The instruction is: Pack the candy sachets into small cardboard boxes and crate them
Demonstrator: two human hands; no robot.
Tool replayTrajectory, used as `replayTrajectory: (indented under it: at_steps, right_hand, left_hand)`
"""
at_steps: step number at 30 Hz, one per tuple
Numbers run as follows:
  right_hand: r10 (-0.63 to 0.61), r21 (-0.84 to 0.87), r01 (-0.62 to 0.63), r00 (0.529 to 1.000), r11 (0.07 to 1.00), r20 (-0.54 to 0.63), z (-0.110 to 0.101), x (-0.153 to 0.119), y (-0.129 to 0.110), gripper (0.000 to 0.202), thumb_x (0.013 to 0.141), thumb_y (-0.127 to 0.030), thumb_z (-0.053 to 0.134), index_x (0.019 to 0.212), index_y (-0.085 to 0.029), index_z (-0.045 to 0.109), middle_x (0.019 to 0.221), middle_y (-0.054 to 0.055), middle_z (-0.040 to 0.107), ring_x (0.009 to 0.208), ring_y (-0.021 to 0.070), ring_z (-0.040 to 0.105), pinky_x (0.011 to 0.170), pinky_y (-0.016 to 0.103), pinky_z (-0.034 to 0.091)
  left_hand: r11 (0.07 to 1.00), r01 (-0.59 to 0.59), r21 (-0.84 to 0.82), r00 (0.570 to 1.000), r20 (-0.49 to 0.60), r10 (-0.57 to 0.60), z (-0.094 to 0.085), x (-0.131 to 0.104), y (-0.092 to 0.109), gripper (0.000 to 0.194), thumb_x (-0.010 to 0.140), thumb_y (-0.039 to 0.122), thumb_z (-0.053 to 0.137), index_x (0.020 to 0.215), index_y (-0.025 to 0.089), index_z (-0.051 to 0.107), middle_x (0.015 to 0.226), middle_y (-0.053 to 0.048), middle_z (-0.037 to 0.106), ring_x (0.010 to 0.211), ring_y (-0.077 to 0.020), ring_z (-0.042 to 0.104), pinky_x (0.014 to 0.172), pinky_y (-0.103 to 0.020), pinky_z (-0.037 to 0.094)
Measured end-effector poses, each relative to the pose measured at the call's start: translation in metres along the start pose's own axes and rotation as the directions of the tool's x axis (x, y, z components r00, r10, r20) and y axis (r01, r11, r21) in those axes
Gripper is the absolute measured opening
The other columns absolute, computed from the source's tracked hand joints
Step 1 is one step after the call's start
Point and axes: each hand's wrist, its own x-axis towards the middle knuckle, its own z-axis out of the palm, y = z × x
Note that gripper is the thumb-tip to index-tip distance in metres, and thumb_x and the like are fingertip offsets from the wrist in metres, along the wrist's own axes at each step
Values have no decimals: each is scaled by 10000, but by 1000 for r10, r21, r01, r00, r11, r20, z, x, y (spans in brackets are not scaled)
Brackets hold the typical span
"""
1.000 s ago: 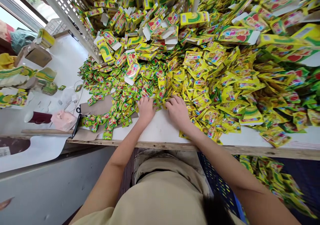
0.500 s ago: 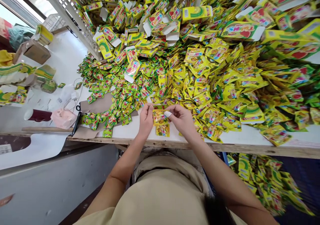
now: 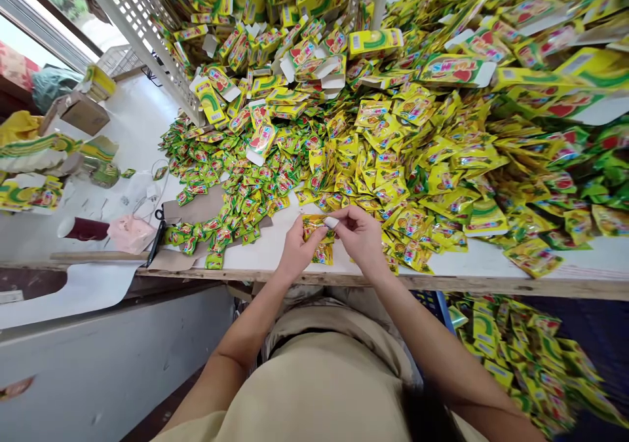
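Observation:
Near the table's front edge, my left hand [image 3: 296, 249] grips a small yellow sachet [image 3: 311, 224] by its left side, thumb across its front. My right hand [image 3: 361, 238] pinches the same sachet at its right side; something white covers the thumb tip or nail. Just below, another yellow sachet [image 3: 323, 254] lies on the white tabletop, partly hidden by my left thumb. Beyond my right hand spreads a heap of yellow sachets [image 3: 383, 167]. Small green sachets [image 3: 236, 206] with red fruit prints lie beyond my left hand.
Yellow printed boxes [image 3: 376, 40] lie at the back, many inside a tipped white plastic basket [image 3: 132, 33]. At left are a dark red cup [image 3: 88, 228], a pink bag [image 3: 130, 232] and scissors [image 3: 158, 236]. A blue crate [image 3: 448, 314] of packs stands below the table at right.
My left thumb has come over the front of the sachet, close to my right thumb. Both hands still hold it. The view has shifted slightly.

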Motion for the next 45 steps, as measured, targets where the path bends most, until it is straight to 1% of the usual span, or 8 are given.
replayTrajectory:
  at_steps: [9, 21, 28, 33, 37, 40, 43, 45]
  right_hand:
    - [120, 126, -131, 989, 983, 90, -1, -3, 11, 309, 724, -482, 679, 781, -206, 553, 701, -12, 545, 583, 119, 472, 539, 260, 418]
    - [178, 122, -197, 973, 973, 148, -1, 5, 18, 367, 677, -488, 729, 853, -218, 553, 770, -7, 588, 693, 145, 537, 670, 287, 469]
    - [239, 100, -264, 948, 959, 210, 2, 5, 40, 321, 673, -455, 737, 812, -212, 581, 734, 3, 620, 642, 180, 573, 632, 337, 501]
    - [169, 47, -187, 952, 981, 255, -6, 7, 37, 237, 693, -385, 719, 719, -217, 555, 655, -19, 587, 621, 156, 528, 605, 293, 459]
    - [195, 48, -212, 951, 976, 241, -13, 0, 30, 210, 684, -351, 715, 721, -212, 563, 642, -23, 576, 614, 150, 527, 587, 284, 462]
    - [270, 93, -344, 855, 934, 443, -17, -11, 27, 197, 690, -343, 705, 776, -201, 600, 708, -4, 637, 637, 166, 584, 585, 303, 513]
    - [328, 8, -470, 627, 883, 706, -13, -18, 30, 196, 695, -309, 684, 841, -186, 641, 730, 1, 667, 601, 170, 605, 523, 305, 527]
    - [342, -67, -402, 666, 913, 663, -10, -15, 33, 235, 669, -260, 689, 891, -190, 661, 729, -8, 670, 579, 158, 593, 509, 290, 517]
  left_hand:
    - [864, 96, -494, 980, -108, -170, 13, -2, -14, 341, 789, 388, 681, 1061, 192, 618, 1044, -42, 705, 955, -175, 653, 899, -328, 491]
    - [896, 121, -428, 974, -122, -190, 11, 7, -27, 340, 761, 382, 701, 1020, 173, 631, 1023, -50, 699, 954, -178, 642, 927, -352, 484]
    - [982, -30, 189, 977, -203, 69, -8, 31, -18, 401, 896, 449, 499, 1185, 175, 544, 1135, -113, 592, 1042, -203, 562, 946, -370, 443]
    - [722, -55, 689, 826, -375, 421, -68, 140, 9, 635, 773, 431, 673, 1284, 140, 431, 1326, -202, 454, 1311, -322, 359, 1107, -487, 250]
    - [595, 123, 795, 860, -384, 336, -100, 207, 13, 718, 675, 292, 766, 1283, 123, 424, 1297, -241, 484, 1308, -412, 345, 1075, -584, 219]
    - [521, 59, 852, 893, -278, 353, -103, 204, 14, 576, 732, 205, 676, 1262, 145, 457, 1249, -205, 529, 1245, -372, 433, 1054, -544, 287]
    - [535, -88, 840, 895, -169, 413, -99, 169, 22, 584, 722, 222, 676, 1269, 181, 474, 1271, -159, 534, 1202, -319, 489, 1031, -452, 367]
    - [577, -203, 791, 912, -62, 406, -98, 140, 31, 622, 687, 265, 724, 1263, 189, 501, 1260, -128, 562, 1177, -301, 519, 1025, -419, 389]
